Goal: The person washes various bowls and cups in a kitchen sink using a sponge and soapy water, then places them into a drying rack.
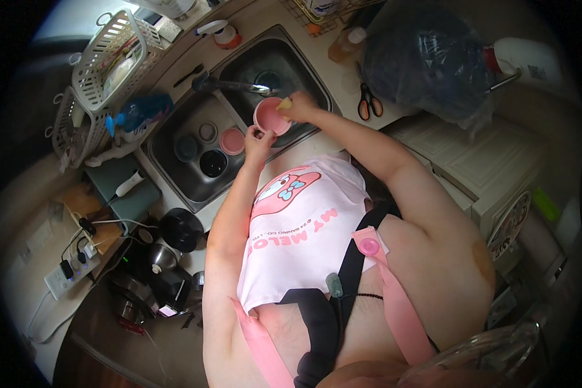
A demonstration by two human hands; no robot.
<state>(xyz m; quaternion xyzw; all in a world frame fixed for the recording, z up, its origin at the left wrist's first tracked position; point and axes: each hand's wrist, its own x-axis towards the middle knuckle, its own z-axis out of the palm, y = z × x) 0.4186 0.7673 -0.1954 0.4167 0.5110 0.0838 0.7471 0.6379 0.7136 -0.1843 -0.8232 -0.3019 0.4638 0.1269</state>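
My left hand [261,140] grips the near rim of a pink bowl [271,116], tilted so that its inside faces up toward me. A yellow sponge [284,104] is pinched in my right hand [301,107] and pressed to the bowl's right rim. Both hands are over the right basin [310,82] of a steel double sink, close to the divider. The faucet [242,87] reaches over that basin just beyond the bowl. Down in the left basin [174,177] sit a smaller pink bowl [232,141], a black bowl [213,163], a dark greenish bowl [185,148] and a small greyish round container [207,132].
Orange-handled scissors [369,103] lie on the counter to the right, near a large plastic-wrapped bundle [427,63]. A spray bottle [225,36] stands behind the sink. On the left are a blue bottle [143,112], white baskets [114,63] and a power strip [72,276].
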